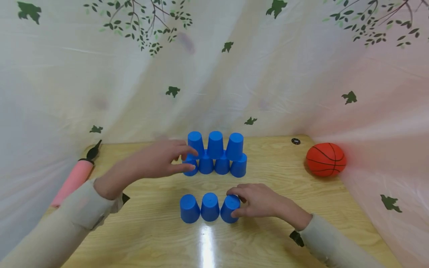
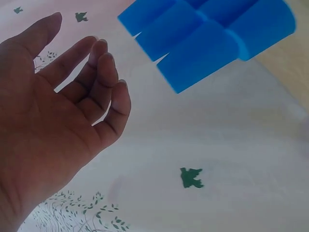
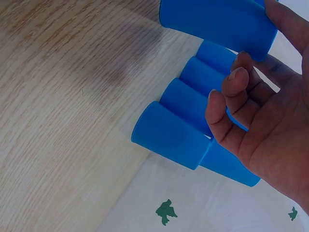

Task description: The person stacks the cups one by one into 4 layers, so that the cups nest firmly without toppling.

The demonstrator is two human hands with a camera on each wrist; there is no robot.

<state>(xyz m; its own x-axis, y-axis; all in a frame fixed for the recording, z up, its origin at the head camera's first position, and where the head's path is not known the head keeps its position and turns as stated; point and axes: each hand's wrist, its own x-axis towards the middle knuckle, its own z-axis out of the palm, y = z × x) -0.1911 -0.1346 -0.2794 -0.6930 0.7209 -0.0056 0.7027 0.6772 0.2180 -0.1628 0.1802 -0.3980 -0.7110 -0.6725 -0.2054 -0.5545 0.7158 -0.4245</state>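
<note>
Blue plastic cups stand upside down in two tiers at the back of the table, with three upper cups [image 1: 215, 144] resting on a row of several lower cups [image 1: 222, 165]. Nearer me are a left front cup [image 1: 189, 209], a middle front cup [image 1: 210, 207] and a right front cup [image 1: 229, 210]. My right hand [image 1: 258, 201] grips the right front cup between thumb and fingers; the right wrist view shows that cup [image 3: 217, 24] at its top. My left hand [image 1: 161, 158], fingers loosely bent, hovers by the stack's left end, apart from the cups [image 2: 203, 53] in the left wrist view.
A red ball [image 1: 326, 160] with black lines lies at the table's right edge, near a small black disc [image 1: 295, 141]. On the left is a pink hand pump [image 1: 74, 180] with a black nozzle. Behind the wooden table [image 1: 140, 230] hangs a pale leaf-patterned sheet [image 1: 214, 74].
</note>
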